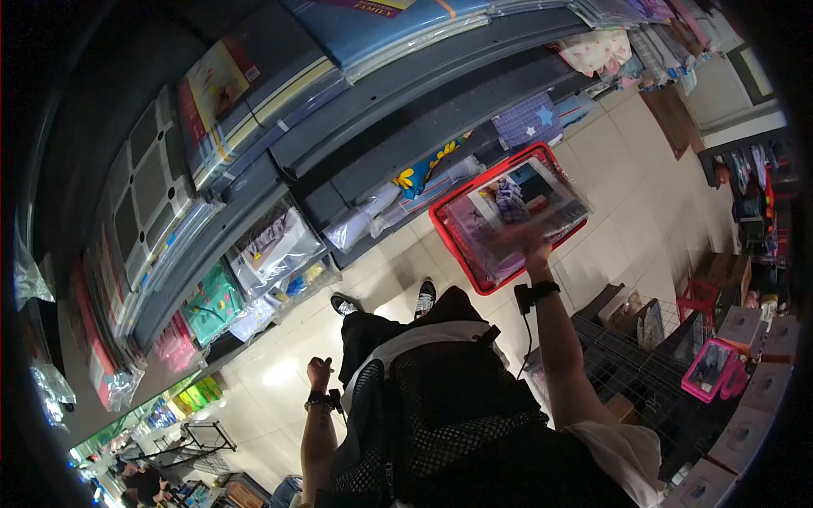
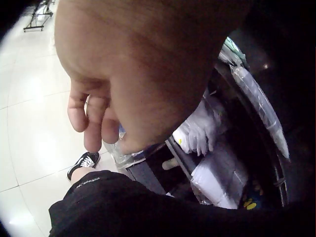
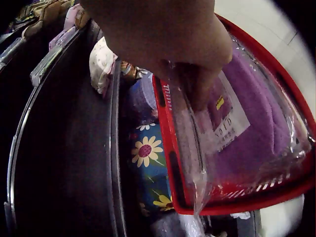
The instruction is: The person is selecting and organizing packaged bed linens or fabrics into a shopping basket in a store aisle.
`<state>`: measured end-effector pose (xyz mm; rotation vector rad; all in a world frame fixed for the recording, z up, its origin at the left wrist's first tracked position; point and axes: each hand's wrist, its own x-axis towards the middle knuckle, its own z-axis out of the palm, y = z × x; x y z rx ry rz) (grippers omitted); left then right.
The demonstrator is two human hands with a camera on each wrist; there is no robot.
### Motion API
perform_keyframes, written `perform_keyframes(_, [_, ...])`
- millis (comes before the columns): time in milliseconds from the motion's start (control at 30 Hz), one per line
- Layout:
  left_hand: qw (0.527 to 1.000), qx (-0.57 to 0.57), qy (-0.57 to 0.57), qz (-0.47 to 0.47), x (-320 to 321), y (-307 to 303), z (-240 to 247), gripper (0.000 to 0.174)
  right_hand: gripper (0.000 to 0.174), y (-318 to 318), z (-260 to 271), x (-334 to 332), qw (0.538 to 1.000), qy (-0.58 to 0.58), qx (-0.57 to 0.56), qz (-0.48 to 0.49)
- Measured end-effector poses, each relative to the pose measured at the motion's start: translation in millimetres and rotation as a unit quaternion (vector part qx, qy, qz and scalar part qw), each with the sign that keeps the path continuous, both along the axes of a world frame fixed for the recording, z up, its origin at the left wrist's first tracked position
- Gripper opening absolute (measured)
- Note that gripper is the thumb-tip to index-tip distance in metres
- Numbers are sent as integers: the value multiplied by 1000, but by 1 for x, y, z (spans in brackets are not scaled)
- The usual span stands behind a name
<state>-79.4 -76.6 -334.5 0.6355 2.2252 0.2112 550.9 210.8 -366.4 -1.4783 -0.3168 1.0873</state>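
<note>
My right hand (image 1: 537,256) is over a red plastic basket (image 1: 455,251) on the floor, gripping a clear plastic-wrapped package (image 1: 511,200) with a photo insert. Close up in the right wrist view, the fingers curl at the edge of the clear wrapping (image 3: 197,168). Purple folded fabric (image 3: 259,116) in plastic, with a white printed label (image 3: 232,126), lies inside the red rim. My left hand (image 1: 318,372) hangs beside the body, its fingers loosely curled around nothing. In the left wrist view that hand (image 2: 133,74) is above the floor and a shoe.
Dark shelves (image 1: 389,93) with wrapped bedding run along the far side and left. A blue flowered package (image 3: 148,153) lies on the low shelf beside the basket. To the right stand a black wire rack (image 1: 627,364), a pink case (image 1: 710,369) and several white boxes (image 1: 749,440).
</note>
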Motion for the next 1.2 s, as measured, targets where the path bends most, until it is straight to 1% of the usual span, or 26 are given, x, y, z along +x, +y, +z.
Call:
perform_keyframes(33, [1000,12,-5,-1,-1,-3,0,25,25,2,11,2,997,-30,-27,59])
perform_keyframes(167, [999,47,-19,14,-6,1,1,25,21,14,62,-7,998,-37,-4,56])
perform_keyframes(200, [998,52,-17,17,-8,7,4,25,22,20,72,-8,999,4,9,32])
perform_keyframes(233, [999,44,-1,-13,-10,14,7,25,24,26,82,-9,999,45,21,9])
perform_keyframes(267, [998,35,14,-44,-11,22,10,25,24,30,96,-11,999,47,25,12])
perform_keyframes(300, [998,55,7,-43,-15,29,8,25,31,32,117,-18,997,1,76,33])
perform_keyframes(333, [996,56,22,-62,-3,49,33,27,38,34,142,-26,990,-44,126,54])
perform_keyframes(400, [984,166,-54,-45,-17,57,5,29,38,31,199,-43,985,-43,155,69])
perform_keyframes(467, [972,205,-83,-83,17,96,64,28,35,22,241,-53,973,0,175,148])
perform_keyframes(500, [966,211,-89,-122,28,112,85,26,35,18,262,-61,972,1,177,153])
perform_keyframes(533, [955,231,-146,-114,35,122,96,26,35,14,282,-70,971,16,157,178])
perform_keyframes(600, [936,261,-185,-149,55,145,130,26,34,7,314,-89,967,32,138,213])
perform_keyframes(633, [932,252,-223,-135,66,155,148,29,35,5,326,-99,956,84,129,248])
perform_keyframes(667, [926,244,-261,-120,77,163,167,33,35,2,334,-110,942,136,118,284])
perform_keyframes(733, [889,237,-387,-62,98,178,209,50,36,-3,342,-136,930,151,108,317])
perform_keyframes(800, [827,207,-522,1,100,186,225,65,36,-10,352,-164,915,176,53,358])
perform_keyframes(867, [777,225,-587,25,102,192,239,70,37,-16,354,-186,897,184,51,398])
perform_keyframes(900, [769,223,-594,76,98,191,248,68,39,-20,353,-198,882,179,29,435])
perform_keyframes(933, [735,226,-631,100,92,187,260,65,40,-24,353,-209,866,173,9,469])
perform_keyframes(967, [746,256,-604,118,84,179,257,55,45,-25,360,-220,848,140,14,511])
perform_keyframes(1000, [754,284,-576,135,75,171,253,46,45,-28,355,-232,844,139,17,517])
perform_keyframes(1033, [753,290,-574,137,66,161,250,46,47,-31,344,-242,840,130,24,526])
perform_keyframes(1067, [744,324,-558,172,55,151,248,30,48,-33,333,-253,836,121,32,534])
perform_keyframes(1100, [733,357,-542,205,46,144,253,19,51,-33,328,-262,811,139,31,567])
perform_keyframes(1133, [732,360,-540,206,35,135,258,19,51,-39,322,-274,809,139,33,570])
perform_keyframes(1200, [713,395,-534,224,22,118,283,28,57,-46,318,-300,777,166,33,606])
